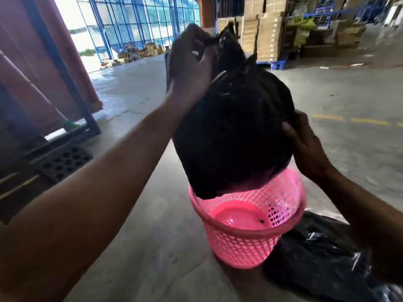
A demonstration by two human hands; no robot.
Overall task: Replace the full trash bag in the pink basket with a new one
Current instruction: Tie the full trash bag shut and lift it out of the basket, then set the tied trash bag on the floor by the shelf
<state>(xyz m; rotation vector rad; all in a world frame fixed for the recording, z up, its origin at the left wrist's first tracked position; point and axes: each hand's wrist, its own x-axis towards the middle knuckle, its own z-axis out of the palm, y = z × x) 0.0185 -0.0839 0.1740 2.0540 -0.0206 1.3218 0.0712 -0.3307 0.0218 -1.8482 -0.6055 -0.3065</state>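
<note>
A full black trash bag [233,136] hangs above the pink basket [246,243], its bottom just at the basket's rim. My left hand [189,68] is shut on the bag's gathered top, up high. My right hand [305,142] presses against the bag's right side, fingers curled on the plastic. The basket stands on the concrete floor and its pink inside shows bare, with a few dark specks. A flat black plastic bag [322,256] lies on the floor right of the basket.
A blue metal frame with red panels [54,68] stands at the left, with a dark perforated mat [63,162] at its foot. Stacked cardboard boxes [270,35] on pallets line the far right. Open concrete floor [141,214] surrounds the basket.
</note>
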